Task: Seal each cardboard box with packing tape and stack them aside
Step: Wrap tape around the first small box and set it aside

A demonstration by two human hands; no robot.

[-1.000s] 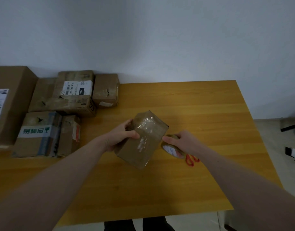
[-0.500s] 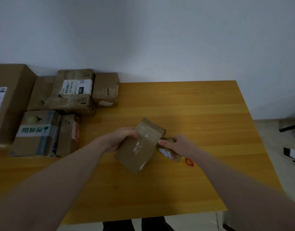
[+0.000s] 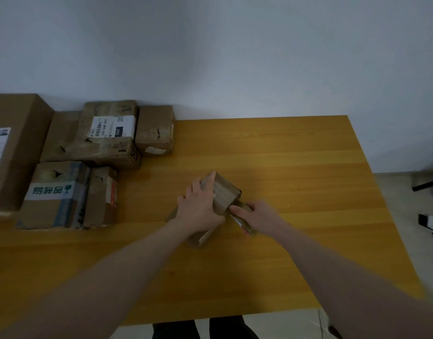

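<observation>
We find the small cardboard box [image 3: 222,194] under our left hand [image 3: 198,209], which presses it flat-fingered, while our right hand [image 3: 258,217] grips the tape roll [image 3: 242,220] just beside; we judge it light, stiff-sided, best steadied from above.

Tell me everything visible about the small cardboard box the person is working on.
The small cardboard box is plain brown and elongated, and lies at an angle on the yellow wooden table, near its middle, one end pointing away from the person. The left hand lies flat across its top and hides much of it. The right hand holds a tape roll against its right side. Whether tape already covers it is unclear.
</observation>
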